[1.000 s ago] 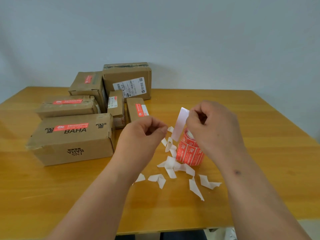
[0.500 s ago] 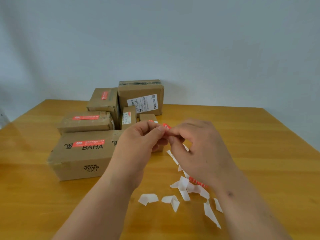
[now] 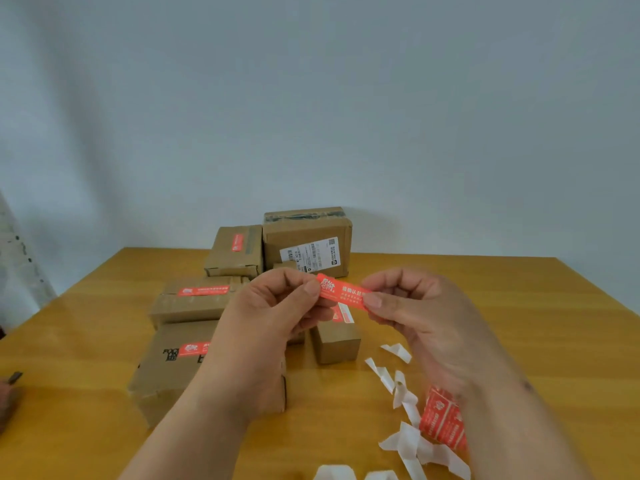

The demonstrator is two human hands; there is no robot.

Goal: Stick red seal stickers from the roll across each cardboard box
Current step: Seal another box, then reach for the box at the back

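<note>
A red seal sticker (image 3: 341,293) is stretched flat between my hands above the table. My left hand (image 3: 273,313) pinches its left end and my right hand (image 3: 415,306) pinches its right end. Under my right forearm stands the red sticker roll (image 3: 441,422), partly hidden. Several cardboard boxes sit ahead: a large one (image 3: 166,368) and a long one (image 3: 194,299) with red stickers on top, a rear box (image 3: 235,251) with a sticker, a tall back box (image 3: 308,244) bearing a white shipping label, and a small box (image 3: 336,337) below the held sticker.
White backing-paper scraps (image 3: 401,393) lie scattered on the wooden table (image 3: 519,341) around the roll. A grey wall rises behind the table. A small dark object (image 3: 14,377) sits at the table's left edge.
The sticker has come free of its white backing and is now held flat between both hands. The view has tilted up and both hands have risen above the boxes.
</note>
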